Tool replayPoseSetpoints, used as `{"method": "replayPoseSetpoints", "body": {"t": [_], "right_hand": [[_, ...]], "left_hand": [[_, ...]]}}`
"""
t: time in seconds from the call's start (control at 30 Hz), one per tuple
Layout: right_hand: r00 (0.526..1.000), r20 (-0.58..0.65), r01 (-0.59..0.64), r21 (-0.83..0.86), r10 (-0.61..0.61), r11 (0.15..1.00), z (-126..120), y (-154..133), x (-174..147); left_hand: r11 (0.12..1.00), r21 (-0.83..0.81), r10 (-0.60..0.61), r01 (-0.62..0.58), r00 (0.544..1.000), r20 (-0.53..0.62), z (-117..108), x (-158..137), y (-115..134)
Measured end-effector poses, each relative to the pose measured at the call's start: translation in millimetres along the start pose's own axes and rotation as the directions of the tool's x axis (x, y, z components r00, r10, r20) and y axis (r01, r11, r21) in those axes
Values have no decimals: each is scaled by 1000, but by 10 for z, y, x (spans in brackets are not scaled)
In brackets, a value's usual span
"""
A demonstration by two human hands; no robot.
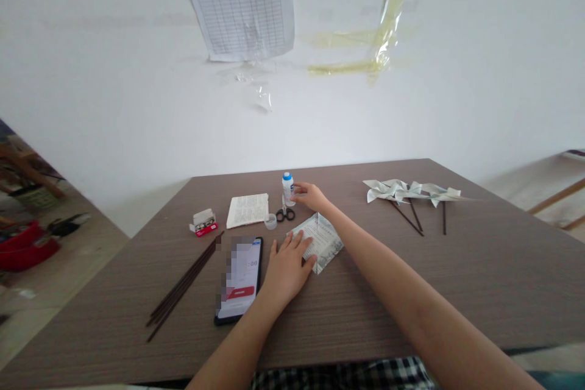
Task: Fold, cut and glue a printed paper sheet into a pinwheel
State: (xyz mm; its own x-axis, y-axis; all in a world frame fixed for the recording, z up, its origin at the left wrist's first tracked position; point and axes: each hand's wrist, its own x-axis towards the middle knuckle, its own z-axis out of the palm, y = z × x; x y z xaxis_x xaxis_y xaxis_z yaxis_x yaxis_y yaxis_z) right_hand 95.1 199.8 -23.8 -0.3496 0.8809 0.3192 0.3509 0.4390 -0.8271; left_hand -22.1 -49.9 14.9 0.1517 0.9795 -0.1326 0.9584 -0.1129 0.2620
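My left hand point(289, 265) lies flat with its fingers spread on a square sheet of printed paper point(322, 241), which has crease lines and a grey-green pattern. My right hand point(311, 196) reaches past the sheet, thumb and forefinger apart at the right side of a small white bottle with a blue cap point(287, 189). Whether the fingertips touch the bottle is hard to tell. Black-handled scissors point(286, 214) lie just in front of the bottle, beside a small clear cup or cap point(270, 222).
Paper pinwheels on brown sticks point(411, 191) lie at the right. A stack of paper squares point(248, 209), a small open red-and-white box point(204, 223), a phone point(240, 280) and several dark sticks point(185, 286) are at the left. A wall point(347, 122) rises behind the table.
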Motion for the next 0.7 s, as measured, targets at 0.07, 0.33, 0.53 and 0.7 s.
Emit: {"method": "replayPoseSetpoints", "body": {"t": [0.07, 0.33, 0.53, 0.7], "right_hand": [[999, -13, -38, -7, 38, 999, 22, 13, 6], [995, -58, -82, -10, 81, 997, 105, 0, -46], [992, -72, -99, 10, 99, 995, 139, -41, -50], [989, -94, -108, 63, 114, 992, 48, -53, -96]], "left_hand": [[1000, 1, 3, -3, 1000, -27, 4, -7, 6], [999, 5, 40, -40, 994, -106, 94, 5, -60], [999, -1, 41, -42, 996, -80, 104, 17, -91], [999, 1, 35, -35, 998, -48, 50, 3, -69]]}}
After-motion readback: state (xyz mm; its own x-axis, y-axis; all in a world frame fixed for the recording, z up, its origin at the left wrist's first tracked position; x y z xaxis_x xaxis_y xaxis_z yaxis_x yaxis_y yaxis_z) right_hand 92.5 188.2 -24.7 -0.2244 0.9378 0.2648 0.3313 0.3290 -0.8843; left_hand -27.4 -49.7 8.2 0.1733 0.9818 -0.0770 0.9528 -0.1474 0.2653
